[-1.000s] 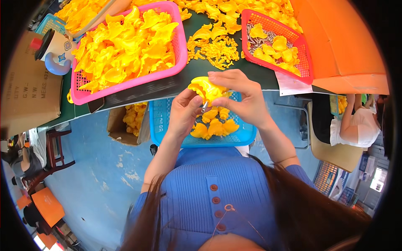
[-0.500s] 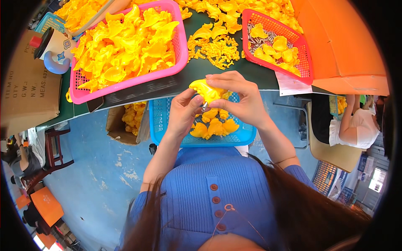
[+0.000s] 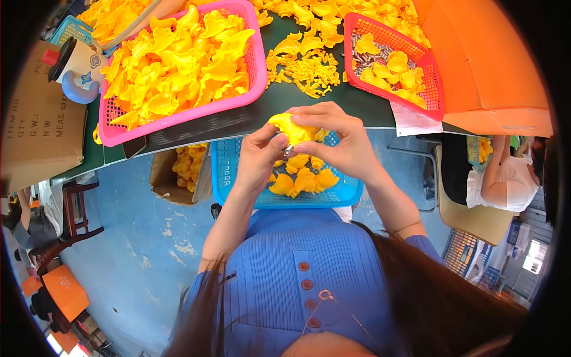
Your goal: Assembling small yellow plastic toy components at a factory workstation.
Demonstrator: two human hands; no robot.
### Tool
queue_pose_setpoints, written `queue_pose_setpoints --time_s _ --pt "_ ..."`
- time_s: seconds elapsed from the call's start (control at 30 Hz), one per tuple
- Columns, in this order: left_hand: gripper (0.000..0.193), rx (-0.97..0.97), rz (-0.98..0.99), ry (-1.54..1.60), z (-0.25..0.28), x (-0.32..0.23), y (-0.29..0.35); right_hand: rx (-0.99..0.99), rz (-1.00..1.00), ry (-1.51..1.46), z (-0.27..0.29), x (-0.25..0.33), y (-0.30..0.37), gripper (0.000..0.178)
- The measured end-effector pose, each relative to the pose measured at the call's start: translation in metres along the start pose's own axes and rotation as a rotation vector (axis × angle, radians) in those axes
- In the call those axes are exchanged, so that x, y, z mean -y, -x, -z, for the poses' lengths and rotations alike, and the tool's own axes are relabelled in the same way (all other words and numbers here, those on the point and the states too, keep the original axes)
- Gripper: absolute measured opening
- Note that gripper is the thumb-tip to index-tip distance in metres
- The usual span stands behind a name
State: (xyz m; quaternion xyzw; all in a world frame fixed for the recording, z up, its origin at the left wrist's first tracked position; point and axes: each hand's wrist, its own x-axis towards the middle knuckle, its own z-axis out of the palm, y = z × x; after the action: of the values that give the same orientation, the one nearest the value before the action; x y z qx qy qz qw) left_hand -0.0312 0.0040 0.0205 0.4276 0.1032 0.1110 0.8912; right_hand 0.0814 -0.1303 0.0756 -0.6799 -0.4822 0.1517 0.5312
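Note:
Between my two hands, above the blue basket, is a yellow moulded plastic part (image 3: pixel 290 126) with a curved, pointed end. My left hand (image 3: pixel 260 156) grips its lower left side, thumb and index finger near a small silver metal piece (image 3: pixel 289 150) that sticks out underneath. My right hand (image 3: pixel 339 132) is closed round the other side, fingers over the top and thumb below. Part of the yellow piece is hidden by the fingers. Below the hands, the blue basket (image 3: pixel 223 193) holds several yellow assembled pieces (image 3: pixel 305 181).
A pink basket (image 3: pixel 259 59) heaped with yellow shells stands left on the dark green table (image 3: pixel 202 128). Small yellow parts (image 3: pixel 312 74) lie loose beside it. A red basket (image 3: pixel 395 30) holds metal cylinders and yellow pieces. A cup (image 3: pixel 74 62), cardboard boxes and an orange box (image 3: pixel 488 65) stand around.
Both hands stay in nearly the same place and keep hold of the yellow part. The part and its metal piece have shifted very slightly between the fingers.

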Motion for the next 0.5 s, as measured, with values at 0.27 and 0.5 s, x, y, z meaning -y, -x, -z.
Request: queue_pose_setpoints --time_s 0.27,0.5 --pt "0.044 0.057 0.017 0.007 0.007 0.004 0.002 -0.006 0.020 0.075 -0.005 0.003 0.005 0.039" --pt "0.045 0.095 0.114 0.100 0.006 -0.006 -0.006 -0.075 0.146 0.289 -0.007 0.005 0.006 0.042"
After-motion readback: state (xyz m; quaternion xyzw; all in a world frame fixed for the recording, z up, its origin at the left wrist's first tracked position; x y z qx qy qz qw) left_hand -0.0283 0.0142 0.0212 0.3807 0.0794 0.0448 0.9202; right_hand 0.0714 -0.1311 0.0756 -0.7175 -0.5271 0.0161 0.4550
